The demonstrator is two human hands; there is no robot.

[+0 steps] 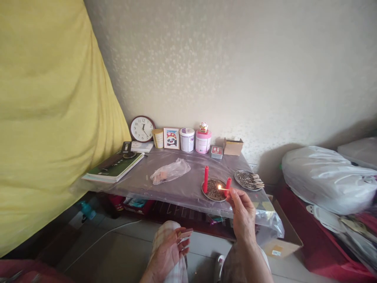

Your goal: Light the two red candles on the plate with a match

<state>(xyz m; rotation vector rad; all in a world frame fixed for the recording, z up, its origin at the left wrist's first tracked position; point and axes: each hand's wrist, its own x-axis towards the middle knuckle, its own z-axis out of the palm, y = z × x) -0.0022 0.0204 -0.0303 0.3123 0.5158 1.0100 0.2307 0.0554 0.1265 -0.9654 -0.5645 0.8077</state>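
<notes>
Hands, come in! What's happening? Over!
Right hand pinching lit match. Left hand holding small box. Both red candles show no flame. Plastic bag off to the left.

Pale checked trousers (166, 228) are worn; both forearms (253, 257) are bare.

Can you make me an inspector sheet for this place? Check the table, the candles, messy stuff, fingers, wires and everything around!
Surface: table under a clear plastic sheet, wrinkled at the near right corner.
Job's things: two red candles standing on a round plate; no flame seen on either. A second plate holds matchsticks.
Clutter: crumpled plastic bag, green book, clock, picture frame.
Fingers: right fingers pinch a burning match; left fingers hold a small, flat, box-like thing.
Cables: what looks like one white cable on the floor.
Surroundings: yellow cloth at left, patterned wall behind, white bag at right.
</notes>
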